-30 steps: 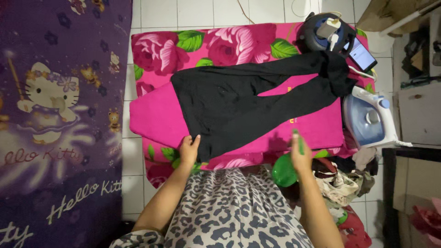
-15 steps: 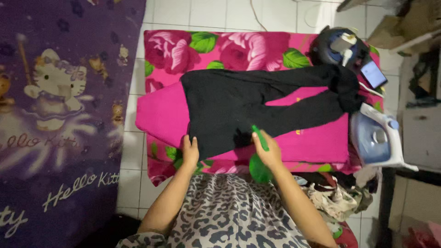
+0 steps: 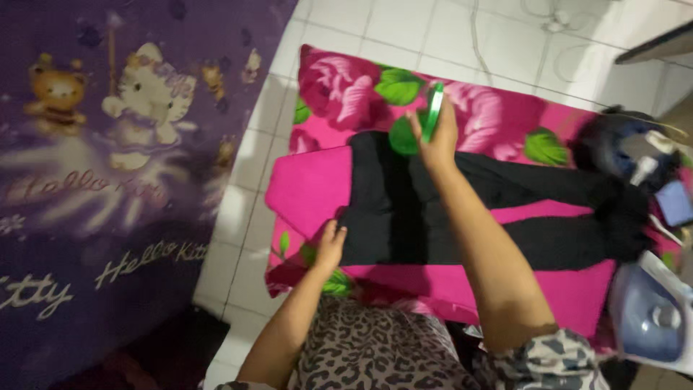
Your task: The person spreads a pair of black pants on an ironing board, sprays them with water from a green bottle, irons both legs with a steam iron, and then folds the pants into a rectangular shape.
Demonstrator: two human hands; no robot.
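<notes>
Black trousers (image 3: 462, 213) lie flat on a plain pink cloth (image 3: 310, 188) spread over a pink floral blanket (image 3: 346, 90) on the tiled floor. My left hand (image 3: 330, 247) presses on the near corner of the trousers' waist end. My right hand (image 3: 435, 137) is raised over the far edge of the waist, gripping a green plastic bottle (image 3: 432, 113) that looks like a sprayer. Its round green body shows just left of my fingers.
A blue and white steam iron (image 3: 650, 318) stands at the lower right. Near it, a dark round device (image 3: 626, 148) and a phone (image 3: 675, 202) sit at the trouser leg ends. A purple cartoon mat (image 3: 108, 180) covers the floor on the left.
My right hand carried the green bottle from beside my lap up and across to the far side of the trousers. My view shifted left. My left hand stayed on the waist corner.
</notes>
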